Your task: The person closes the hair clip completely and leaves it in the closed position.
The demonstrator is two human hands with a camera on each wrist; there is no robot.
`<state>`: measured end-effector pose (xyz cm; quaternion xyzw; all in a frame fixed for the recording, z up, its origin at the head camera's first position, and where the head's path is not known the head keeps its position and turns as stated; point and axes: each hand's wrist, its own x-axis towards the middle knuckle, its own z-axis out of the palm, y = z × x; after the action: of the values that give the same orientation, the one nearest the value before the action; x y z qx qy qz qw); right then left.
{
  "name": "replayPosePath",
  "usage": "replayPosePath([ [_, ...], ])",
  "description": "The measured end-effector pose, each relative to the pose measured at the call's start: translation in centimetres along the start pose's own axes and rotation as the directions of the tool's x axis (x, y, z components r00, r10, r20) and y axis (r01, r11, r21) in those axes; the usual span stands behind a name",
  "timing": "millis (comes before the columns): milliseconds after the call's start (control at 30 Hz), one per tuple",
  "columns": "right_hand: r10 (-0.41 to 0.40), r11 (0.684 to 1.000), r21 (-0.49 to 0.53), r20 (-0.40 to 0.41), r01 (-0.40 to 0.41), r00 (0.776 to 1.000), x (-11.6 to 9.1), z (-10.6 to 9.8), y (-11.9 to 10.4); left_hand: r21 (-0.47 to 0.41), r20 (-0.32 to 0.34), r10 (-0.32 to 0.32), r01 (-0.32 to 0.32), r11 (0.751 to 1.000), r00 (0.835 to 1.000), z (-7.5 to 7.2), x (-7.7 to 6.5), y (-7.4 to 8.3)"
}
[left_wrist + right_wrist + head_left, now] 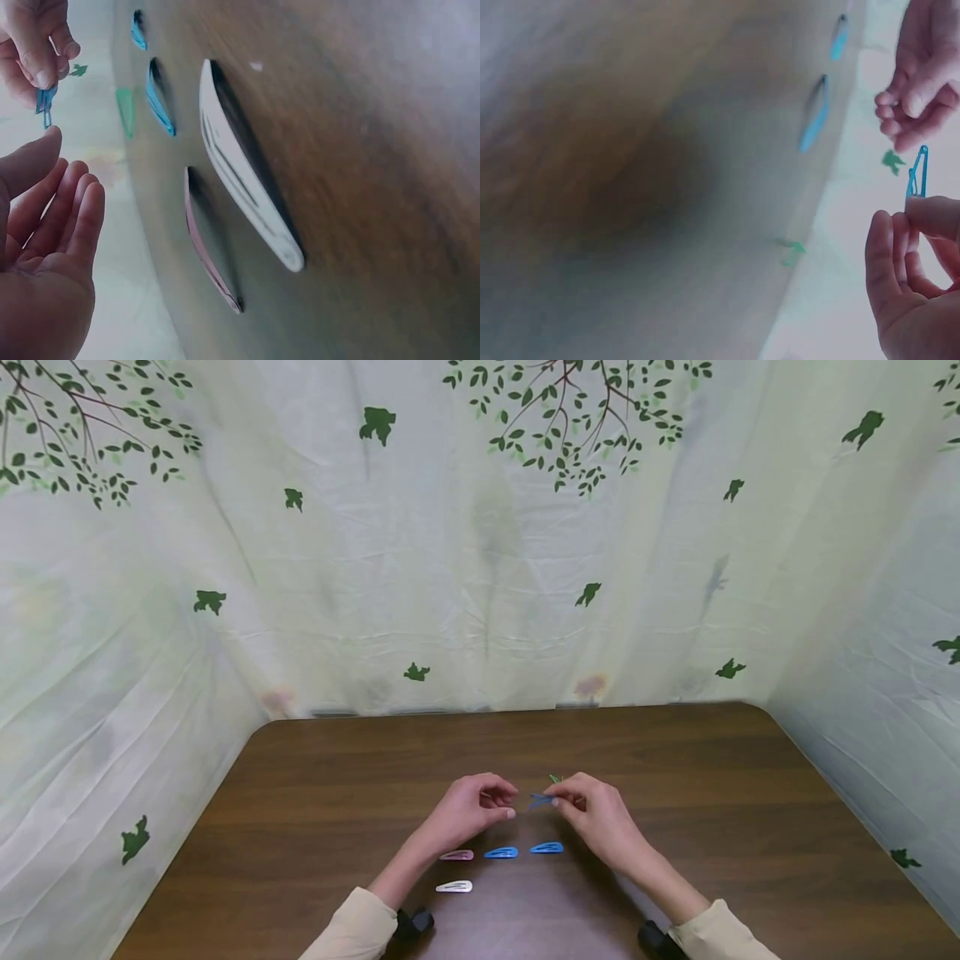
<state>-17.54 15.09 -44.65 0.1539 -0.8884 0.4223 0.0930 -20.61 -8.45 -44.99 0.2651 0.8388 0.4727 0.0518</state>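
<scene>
My right hand [600, 818] pinches a blue snap hair clip [921, 174] between thumb and fingertips, above the table. The clip's two parts stand spread apart. Facing it, my left hand [467, 814] holds nothing; its fingers bend loosely and the thumb [36, 161] is apart from them, close to the clip's free end. Nearer to me lie two blue hair clips, a middle one [501, 852] and a right one [547, 847], with a pink clip [457, 855] left of them. A white clip [453, 887] lies in front of the pink one.
A green hair clip [125, 112] lies on the brown table [337, 777] beyond the row, partly behind my right hand in the head view. Around the table's back and sides hangs a pale curtain [480, 568] printed with leaves.
</scene>
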Motion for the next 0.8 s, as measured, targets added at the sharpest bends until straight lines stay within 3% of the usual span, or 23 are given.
replayPosePath([
  [200, -0.024, 1.0, 0.012, -0.026, 0.024, 0.999, -0.2, -0.2, -0.9, -0.029, -0.042, 0.037, -0.039, 0.999, 0.998, -0.1, -0.7, 0.4],
  [433, -0.078, 0.997, 0.019, -0.05, 0.079, 0.996, -0.6, 0.1, -1.7, -0.064, -0.087, 0.034, -0.039, 0.997, 0.996, -0.2, -1.5, 1.2],
  [667, -0.095, 0.994, 0.053, -0.03, 0.097, 0.995, -1.2, 0.0, -2.8, -0.058, -0.121, 0.034, -0.041, 0.997, 0.992, -0.3, -2.5, 2.1],
  [800, -0.121, 0.99, 0.07, -0.036, 0.124, 0.992, -1.6, -0.1, -3.4, -0.034, -0.134, 0.07, -0.075, 0.997, 0.989, -0.3, -3.1, 2.7],
])
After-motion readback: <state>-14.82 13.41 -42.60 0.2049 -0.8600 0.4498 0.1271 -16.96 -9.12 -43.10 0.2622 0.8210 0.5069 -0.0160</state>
